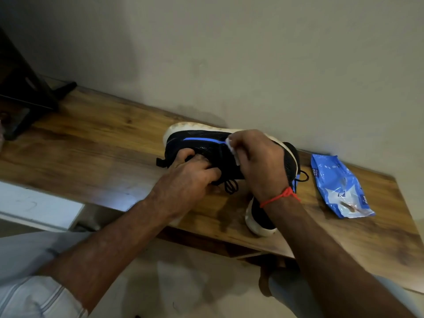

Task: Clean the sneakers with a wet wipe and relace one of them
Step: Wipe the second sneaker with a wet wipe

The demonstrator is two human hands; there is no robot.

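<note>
Nearest, both forearms are stretched over the wooden surface (pixel 96 125). A second sneaker (pixel 259 216), black w/ white sole, is partly hidden under the right wrist, where a red thread (pixel 281 195) is tied. Left hand (pixel 190 175) is curled round the collar and black laces (pixel 230 185) of the held sneaker (pixel 204 140), tipped on its side, sole twd the wall. Right hand (pixel 259 157) pinches a white wet wipe (pixel 230 145), pressed to the black upper by the blue stripe. A blue wipes pack (pixel 339 187) lies flat to the right, apart from both shoes.
</note>
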